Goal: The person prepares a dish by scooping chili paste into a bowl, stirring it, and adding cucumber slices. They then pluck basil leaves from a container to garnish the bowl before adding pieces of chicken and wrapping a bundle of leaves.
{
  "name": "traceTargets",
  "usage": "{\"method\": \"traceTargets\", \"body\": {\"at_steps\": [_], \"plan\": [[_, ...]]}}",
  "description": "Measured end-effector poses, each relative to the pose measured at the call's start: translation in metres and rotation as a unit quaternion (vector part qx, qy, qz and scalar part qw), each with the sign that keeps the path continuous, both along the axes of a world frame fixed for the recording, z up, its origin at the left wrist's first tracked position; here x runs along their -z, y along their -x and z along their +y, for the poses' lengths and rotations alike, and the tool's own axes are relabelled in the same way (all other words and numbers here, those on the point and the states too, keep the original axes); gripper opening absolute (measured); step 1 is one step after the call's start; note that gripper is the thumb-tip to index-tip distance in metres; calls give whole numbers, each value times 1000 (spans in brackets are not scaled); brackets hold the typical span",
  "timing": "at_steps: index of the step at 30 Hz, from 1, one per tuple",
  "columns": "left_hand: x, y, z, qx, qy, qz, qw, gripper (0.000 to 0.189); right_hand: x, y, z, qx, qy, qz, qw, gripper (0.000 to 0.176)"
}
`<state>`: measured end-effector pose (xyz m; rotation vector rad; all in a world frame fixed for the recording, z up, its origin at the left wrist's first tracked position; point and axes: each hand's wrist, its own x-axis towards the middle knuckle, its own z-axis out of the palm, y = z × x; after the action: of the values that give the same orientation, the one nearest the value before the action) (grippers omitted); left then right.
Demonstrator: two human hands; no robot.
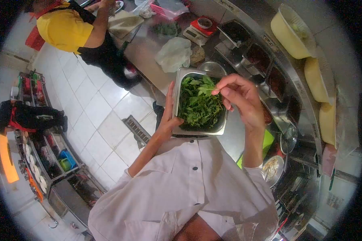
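A square-sided metal container (222, 130) full of leafy green herbs (197, 106) is held in front of my chest. My left hand (167, 120) grips its left side, thumb over the rim and fingers along the outer wall. Above its right edge, my right hand (242, 98) pinches a small herb sprig (207, 87) between thumb and fingertips. The sprig's leaves overlap the herbs below in this view. Just past the container's far rim sits a round metal bowl (212, 68), partly hidden.
On the counter lie a crumpled plastic bag (174, 54) and a scale (198, 33) with a red top. Metal pans of ingredients (258, 58) line the right, below yellow tubs (291, 32). A person in a yellow shirt (64, 30) works at the upper left.
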<state>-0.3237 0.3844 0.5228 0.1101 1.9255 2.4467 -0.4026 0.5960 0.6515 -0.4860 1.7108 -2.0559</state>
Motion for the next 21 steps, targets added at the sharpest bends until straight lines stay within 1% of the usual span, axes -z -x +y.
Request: {"method": "traceTargets", "body": {"at_steps": [2, 3, 4, 5, 6, 7, 8, 9, 11, 13, 14, 15, 16, 17, 18, 19, 20, 21], "plan": [[0, 1, 1, 1, 6, -14, 1000, 124, 2, -4, 2, 8, -17, 51, 999, 10], [0, 1, 2, 6, -16, -6, 1000, 124, 1, -6, 2, 10, -16, 50, 999, 10], [0, 2, 2, 10, -39, 2, 999, 124, 0, -7, 3, 12, -38, 69, 997, 13], [5, 3, 1, 11, -38, 1, 999, 124, -1, -8, 3, 14, -59, 87, 994, 17], [13, 5, 0, 4, -15, 8, 1000, 124, 2, -8, 3, 15, -58, 87, 994, 17], [18, 5, -1, -4, 7, 14, 1000, 124, 7, -9, 2, 28, -40, 105, 993, 22], [18, 5, -1, -2, 8, 14, 1000, 124, 9, -9, 2, 40, -21, 124, 991, 27], [17, 5, 0, -2, 1, 9, 1000, 124, 9, -10, 1, 42, -21, 123, 991, 27], [13, 3, 0, 0, -6, 3, 1000, 124, 7, -12, -1, 90, -34, 111, 989, 33], [8, -1, -4, -18, 6, -67, 998, 124, 7, -10, 6, 82, -14, 107, 991, 33], [11, -4, -8, -14, 7, -70, 997, 124, 8, -9, 12, 73, 6, 105, 992, 34], [17, -8, -13, -31, -18, -107, 994, 122, 16, -7, 19, 77, 5, 101, 992, 34], [28, -13, -20, -48, -43, -144, 987, 120, 31, -6, 28, 86, 124, 18, 988, 33], [43, -20, -28, -66, -68, -181, 979, 119, 45, -4, 36, 95, 240, -65, 964, 31], [62, -29, -38, -84, -94, -219, 968, 117, 55, -1, 41, 92, 324, -124, 934, 26], [85, -39, -51, -101, -119, -257, 954, 116, 73, 5, 46, 97, 321, -127, 934, 26], [148, -60, -78, -105, -134, -203, 964, 104, 99, 11, 51, 118, 320, -156, 927, 23], [80, -51, -60, -191, -71, -454, 867, 91, 126, 15, 56, 139, 319, -185, 919, 20]]}}
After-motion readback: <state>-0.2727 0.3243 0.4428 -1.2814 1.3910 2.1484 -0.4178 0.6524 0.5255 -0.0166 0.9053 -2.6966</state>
